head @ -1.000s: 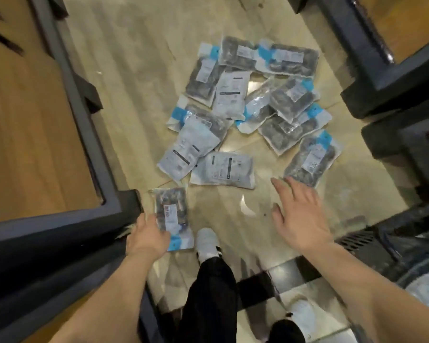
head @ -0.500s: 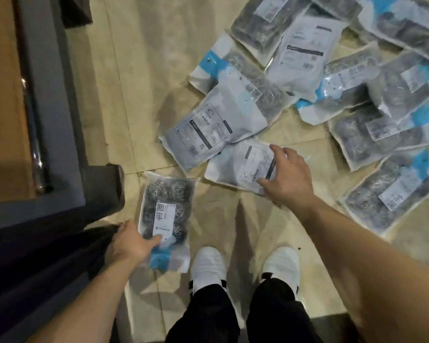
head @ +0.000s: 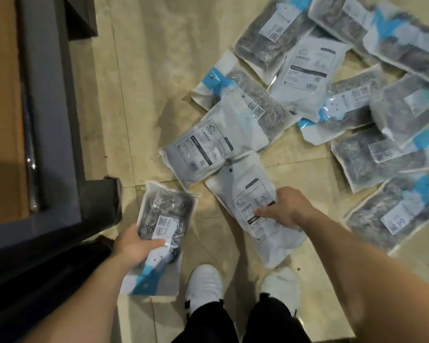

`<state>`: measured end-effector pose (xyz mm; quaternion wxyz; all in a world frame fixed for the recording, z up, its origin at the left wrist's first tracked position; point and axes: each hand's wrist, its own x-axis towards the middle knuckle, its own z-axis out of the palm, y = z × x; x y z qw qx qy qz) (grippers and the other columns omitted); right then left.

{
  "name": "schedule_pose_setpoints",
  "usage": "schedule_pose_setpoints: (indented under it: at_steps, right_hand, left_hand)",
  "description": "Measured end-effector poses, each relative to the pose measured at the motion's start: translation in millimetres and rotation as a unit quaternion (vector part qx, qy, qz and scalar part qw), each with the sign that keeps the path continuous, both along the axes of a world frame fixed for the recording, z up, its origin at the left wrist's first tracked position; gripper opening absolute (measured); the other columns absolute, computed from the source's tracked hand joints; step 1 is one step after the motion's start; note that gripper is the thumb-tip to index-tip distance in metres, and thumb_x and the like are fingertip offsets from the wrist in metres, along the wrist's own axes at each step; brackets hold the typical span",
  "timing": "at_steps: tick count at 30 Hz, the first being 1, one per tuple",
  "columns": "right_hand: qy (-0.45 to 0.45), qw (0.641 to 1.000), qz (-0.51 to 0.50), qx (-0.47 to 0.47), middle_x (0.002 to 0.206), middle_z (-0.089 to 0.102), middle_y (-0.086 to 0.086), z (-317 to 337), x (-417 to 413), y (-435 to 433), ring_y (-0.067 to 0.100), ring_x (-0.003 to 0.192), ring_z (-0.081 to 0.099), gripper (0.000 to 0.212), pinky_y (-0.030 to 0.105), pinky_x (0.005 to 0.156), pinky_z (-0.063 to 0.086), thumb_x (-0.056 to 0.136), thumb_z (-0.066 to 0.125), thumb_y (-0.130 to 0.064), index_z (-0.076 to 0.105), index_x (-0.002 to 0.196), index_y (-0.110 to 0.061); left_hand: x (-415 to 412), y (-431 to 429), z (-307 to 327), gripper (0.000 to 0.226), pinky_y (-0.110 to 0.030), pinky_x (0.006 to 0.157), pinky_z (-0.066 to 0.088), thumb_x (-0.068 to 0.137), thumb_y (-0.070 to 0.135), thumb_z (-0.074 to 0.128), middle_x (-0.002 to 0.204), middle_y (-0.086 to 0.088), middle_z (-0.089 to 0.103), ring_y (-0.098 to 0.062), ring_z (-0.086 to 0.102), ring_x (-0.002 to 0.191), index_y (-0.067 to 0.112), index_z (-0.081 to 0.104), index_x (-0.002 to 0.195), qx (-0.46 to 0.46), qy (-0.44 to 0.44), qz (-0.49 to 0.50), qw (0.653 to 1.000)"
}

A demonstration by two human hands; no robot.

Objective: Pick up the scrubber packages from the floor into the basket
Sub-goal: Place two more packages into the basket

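Observation:
My left hand [head: 134, 245] grips a clear scrubber package with a blue strip [head: 162, 219], steel wool showing through, held just above the floor by the shelf corner. My right hand [head: 286, 210] is closed on a white-backed scrubber package [head: 250, 194], lifted and tilted in front of my feet. Several more scrubber packages lie overlapping on the beige tile floor [head: 154, 82] ahead and to the right, the nearest being a label-side-up pack [head: 208, 149] and one at far right [head: 396, 214]. No basket is in view.
A dark grey shelf frame with a wooden board [head: 47, 120] runs along the left; its corner post [head: 104, 201] stands close to my left hand. My white shoes [head: 203, 285] are planted right below the held packages.
The view has dropped closer to the floor. My right hand closed on the white-backed package and pulled it toward my feet. My left hand raised its package slightly.

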<state>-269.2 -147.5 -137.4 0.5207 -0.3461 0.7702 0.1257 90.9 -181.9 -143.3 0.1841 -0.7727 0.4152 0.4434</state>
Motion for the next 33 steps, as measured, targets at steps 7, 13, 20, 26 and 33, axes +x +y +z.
schedule_pose_setpoints:
  at_steps: [7,13,20,26,33]
  right_hand:
    - [-0.066,0.989,-0.135,0.002,0.088,0.073,-0.002,141,21,29,0.016,0.075,0.069,0.037,0.032,0.071,0.058,0.069,0.084,-0.043,0.069,0.093,-0.019]
    - [-0.128,0.906,-0.388,-0.113,0.087,0.073,-0.010,374,27,46,0.002,0.075,0.065,0.016,0.016,0.061,0.053,0.077,0.082,-0.027,0.067,0.083,-0.031]
    - [-0.118,0.863,-0.457,-0.178,0.101,0.072,-0.006,612,24,106,0.016,0.093,0.068,0.026,0.033,0.084,0.056,0.081,0.078,-0.017,0.063,0.098,-0.030]
    - [-0.095,0.818,-0.500,-0.267,0.101,0.071,-0.007,734,15,181,0.004,0.085,0.064,0.030,0.015,0.060,0.047,0.089,0.062,-0.001,0.062,0.109,-0.023]
    - [-0.074,0.714,-0.607,-0.341,0.105,0.070,-0.005,772,3,282,0.010,0.091,0.066,0.029,0.021,0.067,0.054,0.090,0.064,-0.004,0.059,0.111,-0.022]
  left_hand:
    - [-26,-8,140,0.050,-0.031,0.070,0.047,0.062,0.031,0.090,0.097,-0.005,0.069,-0.026,0.065,0.084,0.013,0.062,0.099,-0.034,-0.001,0.044,0.998]
    - [-63,-13,345,0.047,-0.033,0.071,0.050,0.067,0.031,0.087,0.097,-0.004,0.069,-0.024,0.066,0.085,0.016,0.057,0.100,-0.056,0.066,0.068,0.994]
    - [-97,11,588,0.030,-0.037,0.077,0.055,0.075,0.024,0.081,0.094,0.000,0.068,-0.023,0.066,0.088,0.025,0.057,0.092,-0.073,0.191,0.050,0.978]
    - [-135,35,713,0.012,-0.031,0.060,0.047,0.088,0.017,0.068,0.079,-0.004,0.062,-0.019,0.057,0.069,0.016,0.056,0.085,-0.070,0.256,-0.019,0.964]
    - [-206,76,768,0.023,-0.036,0.074,0.058,0.066,0.022,0.078,0.089,-0.008,0.074,-0.022,0.070,0.078,0.018,0.066,0.086,-0.108,0.318,-0.126,0.934]
